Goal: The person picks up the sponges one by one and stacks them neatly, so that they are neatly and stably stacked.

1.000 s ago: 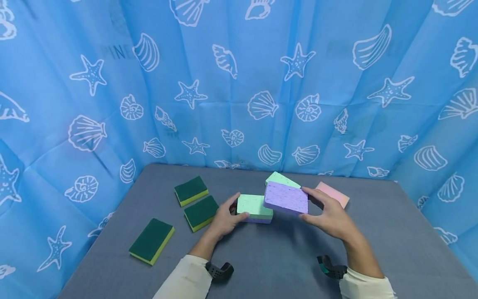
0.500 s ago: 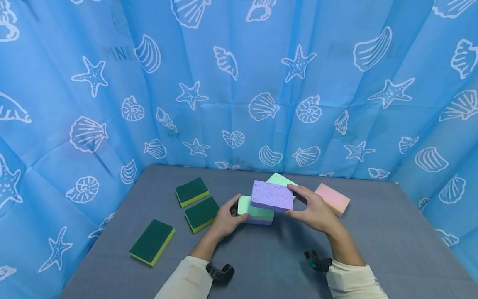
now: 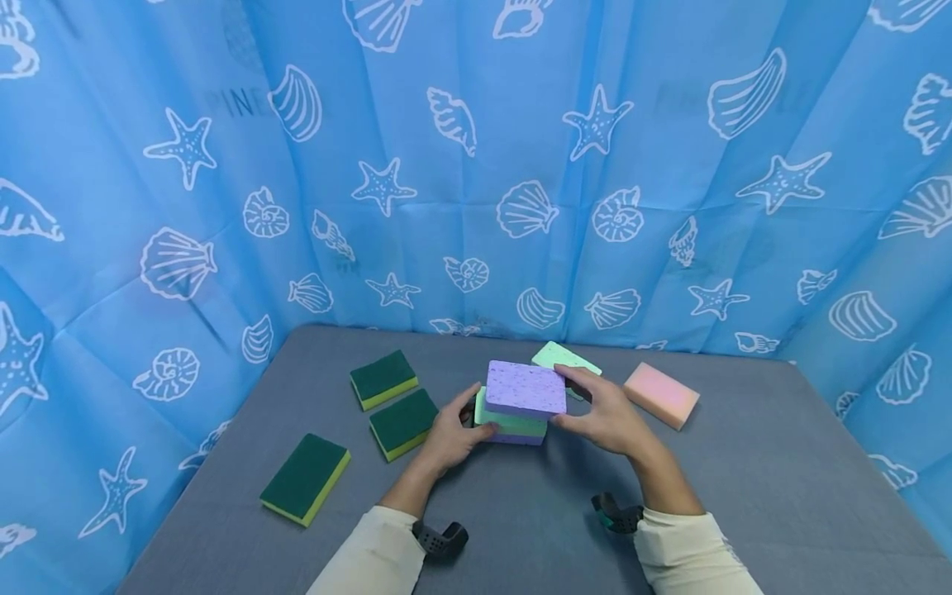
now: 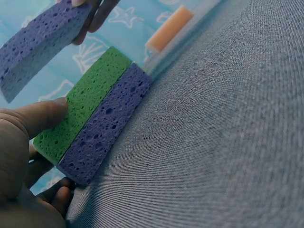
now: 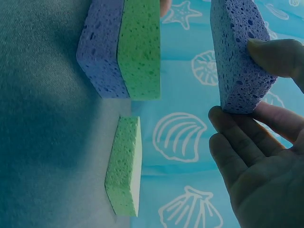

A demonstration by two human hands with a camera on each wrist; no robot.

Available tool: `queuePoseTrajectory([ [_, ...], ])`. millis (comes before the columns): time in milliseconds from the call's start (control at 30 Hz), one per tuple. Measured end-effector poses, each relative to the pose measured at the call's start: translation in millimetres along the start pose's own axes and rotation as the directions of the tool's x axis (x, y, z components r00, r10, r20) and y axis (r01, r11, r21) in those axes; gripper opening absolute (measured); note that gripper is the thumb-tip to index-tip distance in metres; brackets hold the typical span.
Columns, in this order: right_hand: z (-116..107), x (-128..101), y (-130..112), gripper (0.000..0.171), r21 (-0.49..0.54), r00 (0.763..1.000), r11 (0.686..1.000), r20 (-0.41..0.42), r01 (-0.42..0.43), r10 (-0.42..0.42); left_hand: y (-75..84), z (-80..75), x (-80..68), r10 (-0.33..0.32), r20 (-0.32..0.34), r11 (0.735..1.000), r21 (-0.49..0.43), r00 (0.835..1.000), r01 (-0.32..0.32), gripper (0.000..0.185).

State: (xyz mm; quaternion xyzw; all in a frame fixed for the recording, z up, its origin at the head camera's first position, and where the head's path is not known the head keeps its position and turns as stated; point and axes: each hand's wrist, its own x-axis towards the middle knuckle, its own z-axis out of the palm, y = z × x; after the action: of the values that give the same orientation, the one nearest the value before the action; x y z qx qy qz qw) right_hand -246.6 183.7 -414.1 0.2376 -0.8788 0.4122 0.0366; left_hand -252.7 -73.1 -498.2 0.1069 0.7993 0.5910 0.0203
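My right hand (image 3: 606,413) pinches a purple sponge (image 3: 526,387) by its right end, thumb on the near side and fingers behind. The right wrist view shows that purple sponge (image 5: 242,57) held apart from the stack, with a gap between. Below it a green sponge (image 4: 90,104) lies flat on a lower purple sponge (image 4: 107,124), which rests on the table. My left hand (image 3: 451,434) grips this stack at its left end, thumb on the green sponge's near side. In the head view the held sponge covers most of the green one's top.
Several sponges with dark green scouring tops and yellow bases, one of them a front sponge (image 3: 307,479), lie at the left of the grey table (image 3: 781,479). Another green sponge (image 3: 565,355) lies behind the stack, a pink sponge (image 3: 662,394) to the right. A blue shell-patterned curtain (image 3: 476,165) hangs behind.
My right hand has carried the purple sponge leftward, from the right of the stack to over the green sponge. My left hand stays on the stack.
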Motion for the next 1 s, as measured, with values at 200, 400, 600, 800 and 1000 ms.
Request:
queuePoseTrajectory([
  [200,7.8,5.3,1.4,0.072,0.004,1.0,1.0,-0.011,0.009,-0.009,5.8,-1.0,-1.5,0.014,-0.007,1.0,-0.025,1.0,-0.014,0.074],
  [400,14.5,7.3,4.7,0.07,-0.008,1.0,1.0,-0.009,0.006,-0.006,1.2,-0.2,1.1,0.011,-0.005,1.0,-0.017,1.0,-0.011,0.076],
  [600,19.5,8.0,8.9,0.071,-0.018,1.0,1.0,-0.008,-0.007,0.007,-0.6,0.1,-0.7,0.014,-0.004,1.0,-0.019,1.0,-0.014,0.077],
  [800,21.8,9.8,11.8,0.071,-0.029,1.0,0.999,-0.005,-0.013,0.013,-1.3,1.1,0.7,0.002,-0.004,1.0,-0.023,1.0,-0.002,0.077],
  [1000,23.9,11.8,12.4,0.071,-0.028,1.0,1.0,-0.003,-0.013,0.013,1.3,0.9,0.2,-0.01,-0.008,1.0,-0.017,1.0,0.01,0.075],
])
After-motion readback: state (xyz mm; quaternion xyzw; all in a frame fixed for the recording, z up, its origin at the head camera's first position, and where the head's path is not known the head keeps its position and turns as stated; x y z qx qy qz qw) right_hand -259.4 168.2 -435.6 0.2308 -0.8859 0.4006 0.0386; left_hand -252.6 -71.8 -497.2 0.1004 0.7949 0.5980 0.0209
